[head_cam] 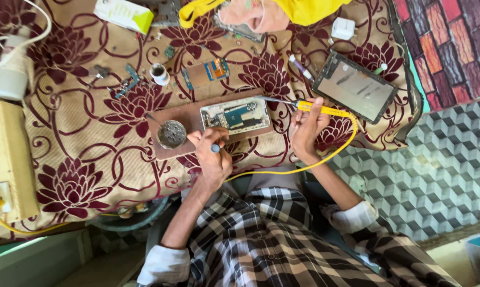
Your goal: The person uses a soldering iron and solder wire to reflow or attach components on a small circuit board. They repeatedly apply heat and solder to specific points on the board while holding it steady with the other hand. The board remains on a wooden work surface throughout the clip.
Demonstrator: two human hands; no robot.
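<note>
cloth (91,133): beige, maroon flowers | iron handle (325,110): yellow | shirt (261,239): plaid, seemingly black-white

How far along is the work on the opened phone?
Done: the phone lies open on the brown board, with loose parts set aside. In hand: the right hand holds the soldering iron at its corner, and the left hand grips a small tool. Left: closing it.

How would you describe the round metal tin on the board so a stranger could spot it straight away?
Find the brown board lying on the maroon-flowered cloth. At one end of it, beside the opened phone and just above the left hand, sits the round tin. It is the only circular, grey, dish-like thing on the board.
</note>
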